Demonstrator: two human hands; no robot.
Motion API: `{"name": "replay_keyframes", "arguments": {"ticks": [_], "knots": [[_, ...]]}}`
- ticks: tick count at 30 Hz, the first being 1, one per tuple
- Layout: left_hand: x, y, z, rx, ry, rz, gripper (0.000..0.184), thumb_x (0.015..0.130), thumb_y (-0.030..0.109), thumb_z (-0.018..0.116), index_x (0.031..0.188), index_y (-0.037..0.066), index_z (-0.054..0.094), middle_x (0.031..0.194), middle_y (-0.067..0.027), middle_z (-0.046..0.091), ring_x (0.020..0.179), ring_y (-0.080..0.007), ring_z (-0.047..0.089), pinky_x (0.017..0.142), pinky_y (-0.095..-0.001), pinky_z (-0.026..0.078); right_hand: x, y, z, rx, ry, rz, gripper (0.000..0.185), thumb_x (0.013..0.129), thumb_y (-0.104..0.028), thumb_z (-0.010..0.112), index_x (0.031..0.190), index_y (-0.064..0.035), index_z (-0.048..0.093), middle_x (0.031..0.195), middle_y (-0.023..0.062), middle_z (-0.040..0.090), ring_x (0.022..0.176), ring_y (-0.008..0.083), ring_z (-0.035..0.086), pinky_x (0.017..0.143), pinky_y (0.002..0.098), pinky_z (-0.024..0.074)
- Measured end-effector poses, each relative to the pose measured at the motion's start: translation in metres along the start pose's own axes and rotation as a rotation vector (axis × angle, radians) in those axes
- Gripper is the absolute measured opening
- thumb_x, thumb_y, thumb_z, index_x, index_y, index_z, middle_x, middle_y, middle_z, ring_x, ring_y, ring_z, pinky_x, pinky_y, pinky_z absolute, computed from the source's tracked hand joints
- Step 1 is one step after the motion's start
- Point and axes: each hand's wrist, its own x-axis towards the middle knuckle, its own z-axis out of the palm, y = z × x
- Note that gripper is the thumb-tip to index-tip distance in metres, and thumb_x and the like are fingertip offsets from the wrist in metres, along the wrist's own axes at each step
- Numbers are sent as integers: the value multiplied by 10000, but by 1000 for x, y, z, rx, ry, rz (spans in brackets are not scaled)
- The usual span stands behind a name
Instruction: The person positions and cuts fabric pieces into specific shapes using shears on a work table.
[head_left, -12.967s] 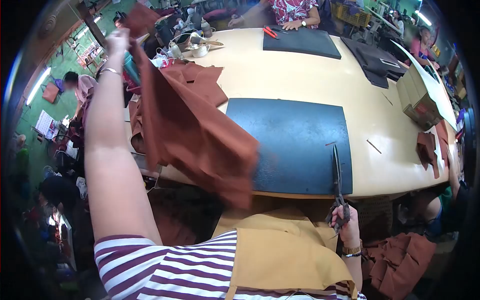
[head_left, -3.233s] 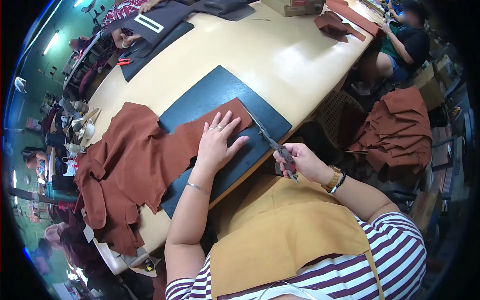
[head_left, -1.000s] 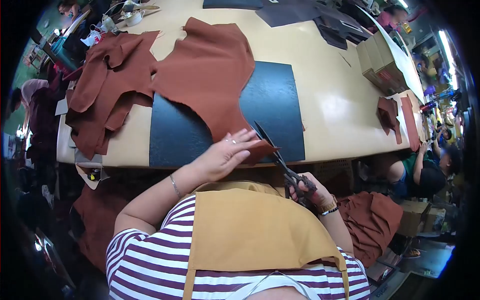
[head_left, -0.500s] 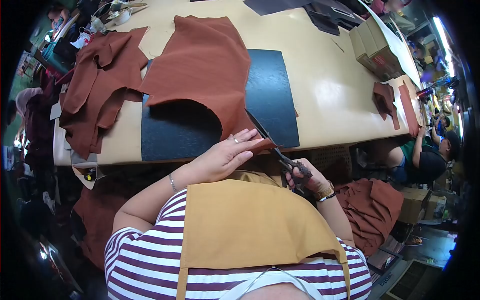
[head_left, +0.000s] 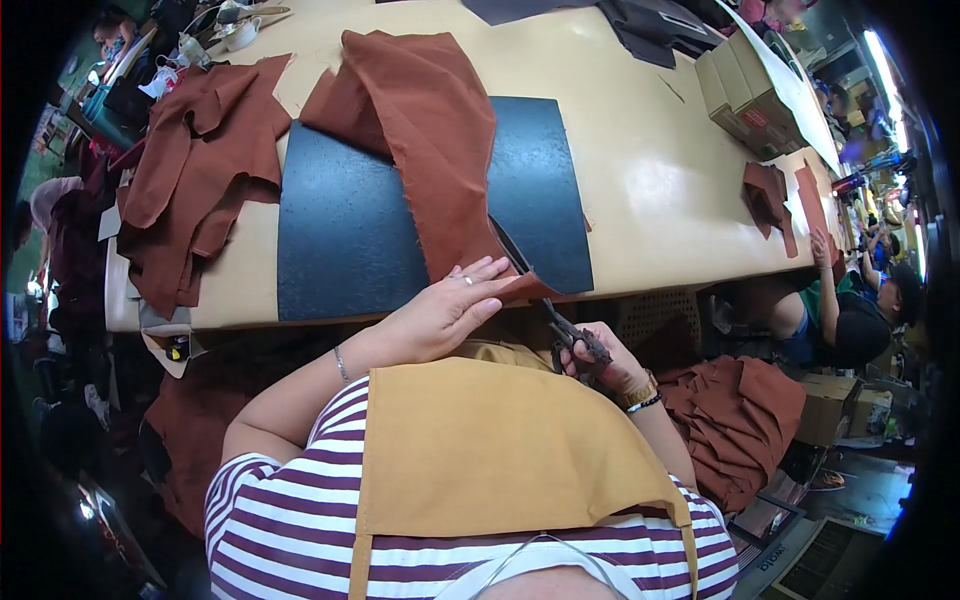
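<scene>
A long piece of rust-brown fabric (head_left: 445, 130) lies over a dark cutting mat (head_left: 340, 240), its left part folded over on itself. My left hand (head_left: 455, 310) rests on the fabric's near end at the table edge, fingers stretched out and thumb apart. My right hand (head_left: 605, 358) is wrapped round the handles of dark scissors (head_left: 560, 322), just off the table edge. Their blades point up and away, along the fabric's right edge beside my left fingertips. Part of the blades is hidden by the fabric.
More brown fabric (head_left: 215, 150) lies at the table's left, with smaller pieces (head_left: 768, 197) at the right. A cardboard box (head_left: 745, 95) stands back right, near dark sheets (head_left: 650, 30). A co-worker (head_left: 840, 315) sits at the right end. Bunched fabric (head_left: 735, 425) lies below.
The fabric's left part has swung up and folded over to the right, uncovering more of the mat. My left hand stays nearly in place; the scissors have shifted slightly left.
</scene>
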Motion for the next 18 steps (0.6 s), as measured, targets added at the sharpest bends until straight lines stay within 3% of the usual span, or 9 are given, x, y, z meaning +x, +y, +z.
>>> {"name": "replay_keyframes", "arguments": {"ticks": [7,14,18], "knots": [[-1,-3,2,13,1,-9,424,1015,250,356,1415,112,393,1503,-165,286,1418,-317,190,1144,-445,129,0,-2,1,-81,3,-16,223,827,-203,690,748,-13,604,670,45,608,567,110,587,532,232,465],[-1,-12,8,-162,80,24,464,1020,257,336,1411,7,351,1497,-161,301,1415,-280,213,1146,-373,163,0,9,1,-174,63,-17,183,830,-208,676,752,-52,623,596,5,600,465,40,512,394,167,332],[1,-8,9,-263,107,26,477,1021,258,332,1395,-38,345,1487,-185,306,1411,-282,224,1145,-352,175,-2,13,4,-147,84,-14,187,836,-217,672,751,-58,622,604,3,605,467,32,505,400,167,341]]}}
